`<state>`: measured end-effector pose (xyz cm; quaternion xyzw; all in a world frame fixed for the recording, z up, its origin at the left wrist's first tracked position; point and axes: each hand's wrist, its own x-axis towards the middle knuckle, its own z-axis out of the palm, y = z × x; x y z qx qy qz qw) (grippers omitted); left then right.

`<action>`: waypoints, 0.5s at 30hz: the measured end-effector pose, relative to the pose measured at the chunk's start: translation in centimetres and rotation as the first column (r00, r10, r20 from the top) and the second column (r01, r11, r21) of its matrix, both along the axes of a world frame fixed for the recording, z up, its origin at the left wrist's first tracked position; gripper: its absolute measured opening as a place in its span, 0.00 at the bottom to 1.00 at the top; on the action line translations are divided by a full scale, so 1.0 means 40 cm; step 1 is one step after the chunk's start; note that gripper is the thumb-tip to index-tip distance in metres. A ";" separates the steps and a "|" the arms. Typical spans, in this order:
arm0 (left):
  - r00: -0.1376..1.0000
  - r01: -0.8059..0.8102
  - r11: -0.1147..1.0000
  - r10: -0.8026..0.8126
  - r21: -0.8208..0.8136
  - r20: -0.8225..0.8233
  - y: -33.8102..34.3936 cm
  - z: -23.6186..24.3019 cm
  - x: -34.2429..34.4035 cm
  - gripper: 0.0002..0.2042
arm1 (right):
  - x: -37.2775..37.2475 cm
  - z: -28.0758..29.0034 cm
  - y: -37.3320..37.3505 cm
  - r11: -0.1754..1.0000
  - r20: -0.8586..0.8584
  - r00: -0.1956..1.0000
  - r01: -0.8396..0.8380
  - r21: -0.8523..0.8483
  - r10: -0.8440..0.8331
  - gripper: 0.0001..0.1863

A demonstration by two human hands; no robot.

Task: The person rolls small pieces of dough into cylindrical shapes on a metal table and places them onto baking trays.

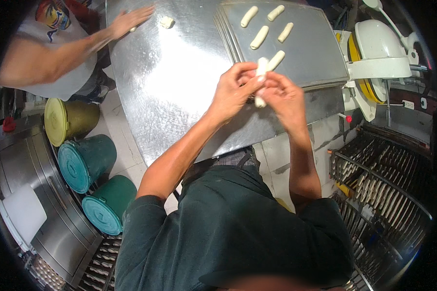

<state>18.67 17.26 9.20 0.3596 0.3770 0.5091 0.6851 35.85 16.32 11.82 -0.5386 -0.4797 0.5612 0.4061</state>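
Note:
Between both hands I hold a pale dough roll (262, 66), upright, its lower end showing below the fingers. My left hand (232, 92) is closed round it, thumb and fingers pinching its side. From the other side my right hand (286, 101) grips it with curled fingers, slightly blurred. Both hands are above the near edge of a stack of grey metal baking trays (310, 65). On the top tray lie several short dough rolls (260, 37), spaced apart; one roll (276, 60) lies just beyond my fingers.
Across the steel table (175, 97), at the far left, a co-worker's hand (131, 22) lies flat by a small dough piece (167, 22). A white machine (381, 48) borders the trays at right. Lidded bins (88, 162) stand left; racks of filled trays (383, 174) stand right.

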 end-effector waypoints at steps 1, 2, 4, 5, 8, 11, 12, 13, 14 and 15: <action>0.999 0.002 1.000 -0.003 0.023 0.046 0.017 0.023 0.030 0.28 | 0.020 0.005 0.013 0.994 0.031 0.995 0.095 0.046 -0.097 0.24; 0.996 -0.005 0.999 0.001 0.046 0.090 0.029 0.035 0.045 0.30 | 0.052 0.014 0.048 0.979 0.056 0.981 0.180 0.093 -0.186 0.24; 0.987 -0.016 0.977 0.050 0.214 -0.151 0.061 0.016 0.020 0.31 | 0.108 0.001 0.129 0.937 0.179 0.926 0.302 0.176 -0.333 0.23; 0.961 -0.009 0.954 0.091 0.299 -0.262 0.073 0.002 0.000 0.31 | 0.143 -0.027 0.180 0.917 0.280 0.878 0.335 0.217 -0.388 0.23; 0.675 -0.031 0.919 0.309 0.394 -0.670 0.105 -0.083 -0.134 0.25 | 0.320 -0.148 0.275 0.975 0.864 0.453 0.141 0.174 -0.220 0.25; 0.074 -0.004 0.850 0.525 0.526 -0.848 0.078 -0.245 -0.407 0.27 | 0.266 -0.129 0.340 0.928 0.709 0.601 0.197 0.316 -0.369 0.29; -0.039 0.006 0.878 0.479 0.479 -0.877 0.060 -0.265 -0.490 0.27 | 0.228 -0.108 0.368 0.922 0.643 0.670 0.189 0.337 -0.372 0.28; -0.101 0.030 0.877 0.480 0.479 -0.872 0.054 -0.257 -0.520 0.28 | 0.197 -0.084 0.399 0.915 0.581 0.722 0.191 0.354 -0.375 0.28; -0.166 0.053 0.878 0.478 0.476 -0.862 0.044 -0.251 -0.541 0.29 | 0.131 -0.072 0.450 0.940 0.503 0.817 0.128 0.317 -0.282 0.28; -0.159 0.039 0.878 0.478 0.478 -0.864 0.052 -0.245 -0.541 0.29 | 0.049 -0.060 0.514 0.953 0.416 0.889 0.067 0.295 -0.191 0.29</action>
